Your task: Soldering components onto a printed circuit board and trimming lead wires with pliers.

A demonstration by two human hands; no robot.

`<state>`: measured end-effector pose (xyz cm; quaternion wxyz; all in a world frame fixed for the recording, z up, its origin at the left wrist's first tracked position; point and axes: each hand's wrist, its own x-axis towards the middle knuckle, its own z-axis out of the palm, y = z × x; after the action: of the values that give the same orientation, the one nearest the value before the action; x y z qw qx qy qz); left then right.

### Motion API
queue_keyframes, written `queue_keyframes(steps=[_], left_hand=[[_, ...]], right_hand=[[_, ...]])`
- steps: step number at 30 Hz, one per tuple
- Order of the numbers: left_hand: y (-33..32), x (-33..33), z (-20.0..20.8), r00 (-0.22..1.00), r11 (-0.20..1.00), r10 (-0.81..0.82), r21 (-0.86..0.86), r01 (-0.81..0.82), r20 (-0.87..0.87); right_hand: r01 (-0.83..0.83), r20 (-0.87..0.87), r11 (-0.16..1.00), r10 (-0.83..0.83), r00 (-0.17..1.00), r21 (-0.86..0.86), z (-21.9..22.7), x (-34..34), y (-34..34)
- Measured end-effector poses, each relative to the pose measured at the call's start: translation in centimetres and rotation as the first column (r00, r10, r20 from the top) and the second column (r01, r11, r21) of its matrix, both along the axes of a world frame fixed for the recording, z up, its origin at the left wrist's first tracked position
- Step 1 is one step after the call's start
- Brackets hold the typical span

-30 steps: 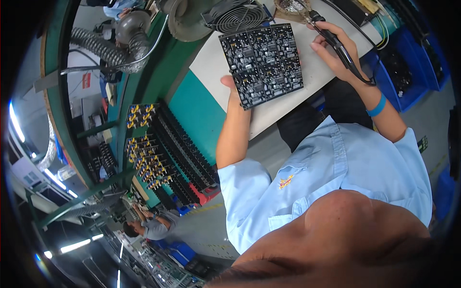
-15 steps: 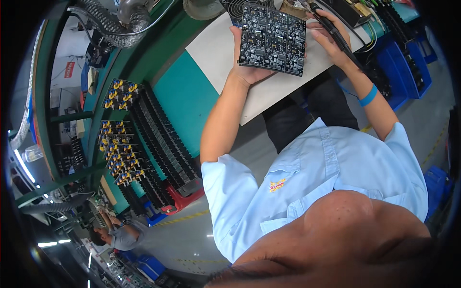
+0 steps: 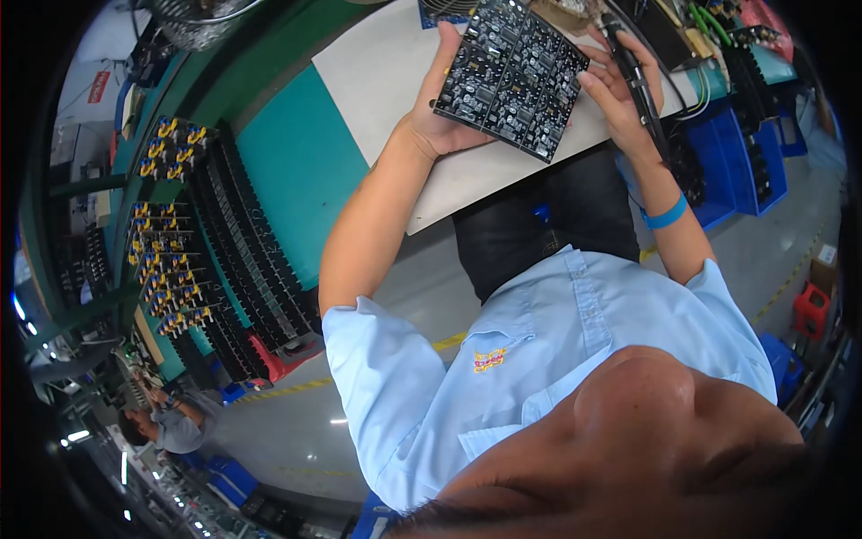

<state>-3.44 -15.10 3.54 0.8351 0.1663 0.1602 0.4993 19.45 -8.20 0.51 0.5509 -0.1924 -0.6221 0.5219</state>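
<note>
A square black circuit board panel (image 3: pixel 514 83), densely covered in small parts, is held up over the white work sheet. My left hand (image 3: pixel 431 121) is closed on its left and lower edge, with the thumb along the side. In my right hand (image 3: pixel 627 112) lies a black stick-shaped tool (image 3: pixel 634 81) with a ribbed grip; its working tip cannot be made out. The thumb and fingers of that hand are close to the board's right edge, and I cannot tell whether they touch it.
White sheet (image 3: pixel 359 76) on a green bench mat (image 3: pixel 292 135). Long black slotted racks (image 3: pixel 238 234) and boards with yellow-blue parts (image 3: pixel 171 260) stand at left. A fan (image 3: pixel 446 9) is behind the board; blue bins (image 3: pixel 754 171) are at right. Another person (image 3: pixel 175 427) sits far left.
The board has turned clockwise and now sits at a slant. My right hand keeps the black tool, its fingers still near the board's right edge. The whole view has shifted.
</note>
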Motion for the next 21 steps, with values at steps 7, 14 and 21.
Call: queue_keyframes(steps=[7, 14, 21], left_hand=[[4.9, 2.1, -0.2, 0.962, 0.994, -0.108, 0.053, 0.098, 0.252], [7.9, 2.1, -2.2, 0.964, 0.996, -0.085, 0.053, 0.074, 0.253], [11.5, 3.6, -2.5, 0.98, 0.998, -0.037, 0.053, 0.027, 0.193]], right_hand=[[0.058, -0.066, 0.998, -0.055, 0.996, 0.038, 0.4, 2.8, 4.6], [-0.005, 0.02, 0.998, 0.004, 1.0, 0.063, -1.1, 5.0, 6.9], [-0.008, 0.029, 1.0, 0.008, 1.0, 0.003, -1.3, 6.8, 10.1]])
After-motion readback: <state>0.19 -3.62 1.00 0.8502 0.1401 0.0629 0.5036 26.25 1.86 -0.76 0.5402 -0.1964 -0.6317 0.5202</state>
